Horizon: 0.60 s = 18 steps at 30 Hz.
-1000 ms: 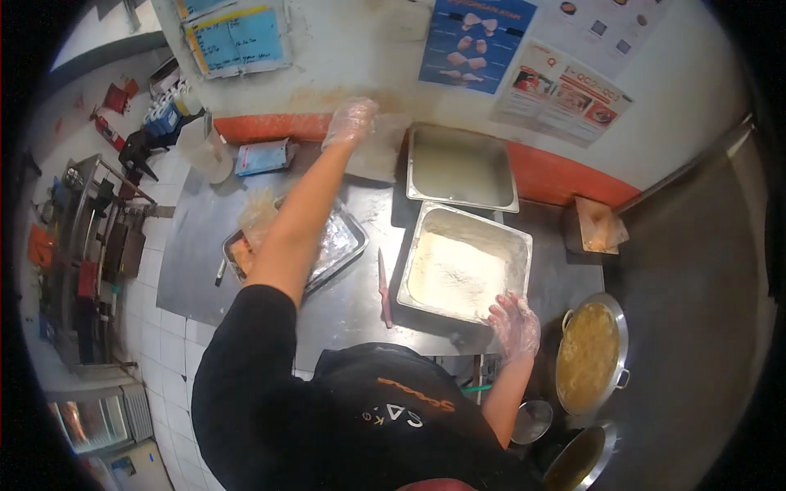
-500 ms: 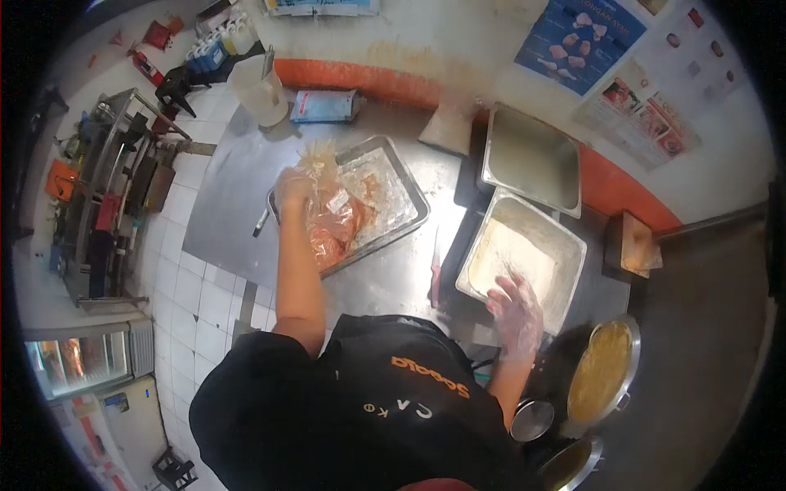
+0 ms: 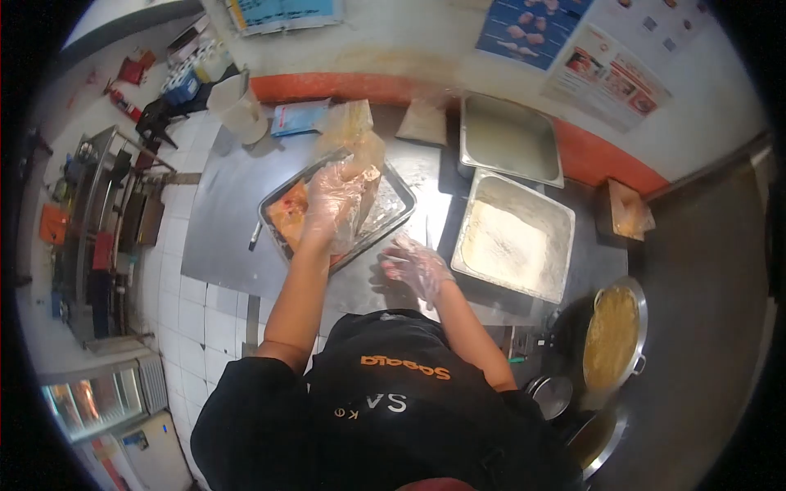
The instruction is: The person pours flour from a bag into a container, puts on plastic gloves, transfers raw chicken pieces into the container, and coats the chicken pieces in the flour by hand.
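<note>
My left hand (image 3: 334, 196), in a clear plastic glove, grips a clear plastic bag (image 3: 360, 151) raised over the metal tray (image 3: 403, 190). Orange-red raw meat (image 3: 288, 214) lies at the tray's left side; whether some of it is still inside the bag I cannot tell. My right hand (image 3: 417, 266), also gloved and dusted with flour, hangs over the steel table with fingers spread, holding nothing. It is between the tray and a deep steel pan (image 3: 567, 237) of pale flour (image 3: 503, 245). The knife is mostly hidden by my right hand.
Behind the flour stands another steel pan (image 3: 512, 139) with cloudy liquid. A pot of yellowish oil (image 3: 612, 335) is at right. A marker pen (image 3: 256, 236) lies left of the tray. A plastic jug (image 3: 237, 110) and blue packet (image 3: 299, 118) stand at the back.
My left hand has lifted the bag up and to the right, uncovering the meat in the tray. My right hand has moved left, from over the flour to beside the tray.
</note>
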Motion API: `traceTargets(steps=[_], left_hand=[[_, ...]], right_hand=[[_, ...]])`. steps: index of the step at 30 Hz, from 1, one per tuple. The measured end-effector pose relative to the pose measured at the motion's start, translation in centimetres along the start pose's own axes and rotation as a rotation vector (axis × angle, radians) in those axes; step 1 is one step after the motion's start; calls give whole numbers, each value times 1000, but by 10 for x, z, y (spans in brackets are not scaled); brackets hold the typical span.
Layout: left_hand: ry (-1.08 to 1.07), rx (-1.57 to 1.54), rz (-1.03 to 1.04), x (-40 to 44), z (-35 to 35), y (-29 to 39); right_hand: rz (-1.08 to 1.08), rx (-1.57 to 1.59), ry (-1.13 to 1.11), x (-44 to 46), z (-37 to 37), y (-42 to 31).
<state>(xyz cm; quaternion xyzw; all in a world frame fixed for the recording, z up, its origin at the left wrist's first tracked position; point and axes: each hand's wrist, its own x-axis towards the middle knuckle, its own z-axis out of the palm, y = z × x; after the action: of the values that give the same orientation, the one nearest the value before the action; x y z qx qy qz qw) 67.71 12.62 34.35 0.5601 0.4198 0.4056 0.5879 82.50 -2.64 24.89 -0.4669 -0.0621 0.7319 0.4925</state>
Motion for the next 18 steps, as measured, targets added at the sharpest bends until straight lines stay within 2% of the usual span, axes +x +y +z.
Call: traceTargets(steps=[1,3,5,6,8,9,11,14,15,17,18], left_hand=[[-26,-1,1,-8,12,22],[-148,-254,-45,-24,36,64],[-212,-233,22,-30,61,85],[-251,-213,92,-34,75,96],[-338,-226,57,-42,105,110],[-409,-249,116,-39,118,104],[-503,-274,177,-32,144,84],[-570,-328,74,-22,181,36],[-594,-323,54,-22,192,24],[-635,-319,42,-18,212,2],[-627,-19,22,-11,216,-10]], right_hand=[[-30,77,-21,2,7,3],[-76,167,-23,-3,11,-1],[-176,407,-316,-22,16,-18],[-203,423,-292,-37,18,-27],[-453,670,-445,-67,18,-47],[-484,675,-426,-73,1,-50],[-642,741,-177,-80,-52,-51],[-898,667,235,-91,-112,-65],[-918,675,243,-103,-127,-71],[-967,546,573,-137,-143,-89],[-981,549,580,-144,-155,-96]])
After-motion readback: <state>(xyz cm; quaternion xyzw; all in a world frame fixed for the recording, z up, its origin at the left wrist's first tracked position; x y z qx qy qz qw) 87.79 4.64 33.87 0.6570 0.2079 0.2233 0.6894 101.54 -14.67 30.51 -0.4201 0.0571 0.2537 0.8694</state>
